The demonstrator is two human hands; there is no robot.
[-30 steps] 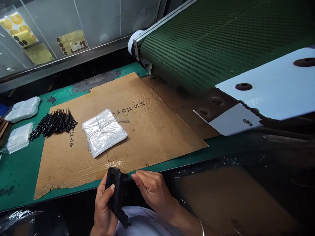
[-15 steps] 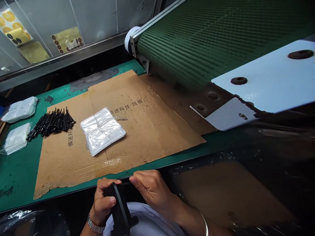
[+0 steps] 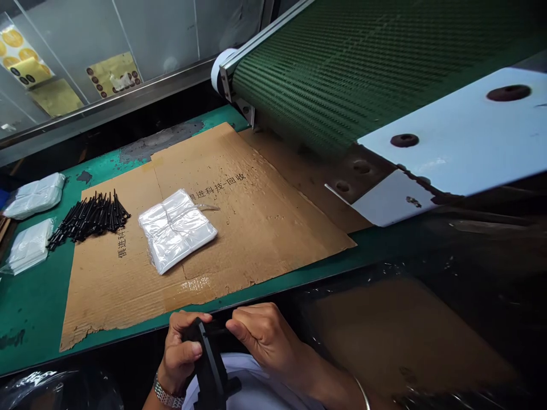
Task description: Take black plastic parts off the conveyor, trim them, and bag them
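Observation:
My left hand (image 3: 182, 347) is wrapped around a black plastic part (image 3: 211, 364), thumb on its near face and index finger over the top. The part is held tilted in front of my body, and a short stub sticks out of its right side. Just to the right, my right hand (image 3: 267, 336) is closed with thumb against curled fingers. What it pinches is too dark to make out; a thin dark shape seems to run from it toward the part. Beyond my hands, a tied bundle of clear plastic bags (image 3: 177, 228) lies on flattened cardboard (image 3: 265, 250).
A heap of thin black plastic pieces (image 3: 92, 216) lies left of the bundle. Two more bag bundles, a larger one (image 3: 36, 193) and a smaller one (image 3: 29, 245), sit on the green tabletop (image 3: 25, 307). A green conveyor belt (image 3: 342, 74) slopes overhead at right. Plastic-wrapped cardboard (image 3: 405, 330) is below right.
The view has shifted slightly. Both hands keep nearly the same pose, with the black plastic part still in my left hand. Things on the table have not moved.

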